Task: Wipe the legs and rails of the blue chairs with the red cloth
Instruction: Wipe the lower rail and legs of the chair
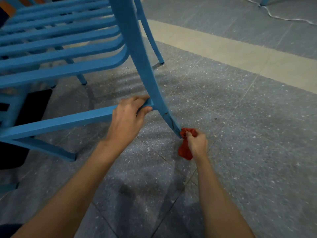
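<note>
head view looks down on a blue chair (68,54) with a slatted seat, standing on a grey speckled tile floor (240,117). the left hand (127,115) is wrapped round the low side rail (68,121) right where it joins the near leg (145,66). its grip is closed, with the fingers over the top of the rail and the thumb tucked underneath. the right hand (197,143) is lower and further right, down at the foot of that same leg. its grip is closed tight on the red cloth (185,152), which is bunched up in the fist. the top of the bunch is pressed against the bottom end of the leg, and a loose tail hangs below the hand, just above the floor. dark scuff marks (171,121) show on the leg between the rail joint and the cloth. whether the foot of the leg touches the floor cannot be told, as the cloth covers it. the chair's other legs stand further back on the tiles. a pale band (223,50) runs across the floor behind the chair, and a white cable (274,14) lies on the tiles at the top right, well apart from both hands.
</note>
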Tool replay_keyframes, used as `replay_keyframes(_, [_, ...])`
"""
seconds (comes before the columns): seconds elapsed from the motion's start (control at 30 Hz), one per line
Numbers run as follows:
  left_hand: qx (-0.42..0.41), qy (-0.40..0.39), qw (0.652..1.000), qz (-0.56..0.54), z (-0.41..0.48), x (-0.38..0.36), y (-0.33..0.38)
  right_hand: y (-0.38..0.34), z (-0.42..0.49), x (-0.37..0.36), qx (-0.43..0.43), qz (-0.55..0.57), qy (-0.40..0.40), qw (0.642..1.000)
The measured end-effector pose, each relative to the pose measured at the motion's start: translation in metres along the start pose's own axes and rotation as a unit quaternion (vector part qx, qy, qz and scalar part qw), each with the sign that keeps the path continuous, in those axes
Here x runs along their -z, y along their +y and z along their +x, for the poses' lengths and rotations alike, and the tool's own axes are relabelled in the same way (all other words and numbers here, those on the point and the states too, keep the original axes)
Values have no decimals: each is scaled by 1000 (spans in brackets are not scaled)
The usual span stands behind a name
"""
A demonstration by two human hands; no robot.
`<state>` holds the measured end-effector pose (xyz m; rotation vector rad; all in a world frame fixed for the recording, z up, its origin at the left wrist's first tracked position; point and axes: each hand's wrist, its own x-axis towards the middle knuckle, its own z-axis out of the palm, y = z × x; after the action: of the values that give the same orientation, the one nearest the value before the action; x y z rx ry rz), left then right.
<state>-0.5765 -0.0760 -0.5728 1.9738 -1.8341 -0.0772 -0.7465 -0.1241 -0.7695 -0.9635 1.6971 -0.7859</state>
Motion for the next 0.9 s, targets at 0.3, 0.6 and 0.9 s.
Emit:
replay_keyframes(0.3, [-6, 8, 1000, 7, -1, -5, -2, -12, 19, -12, 17, -47, -39, 998])
replay_keyframes(0.6, [-12, 16, 1000, -2, -1, -8, -5, 1, 21, -8, 1, -50, -58, 997])
replay_keyframes(0.9, [-16, 16, 1000, -8, -1, -9, -6, -6, 6, -7, -25, 123, -85, 988])
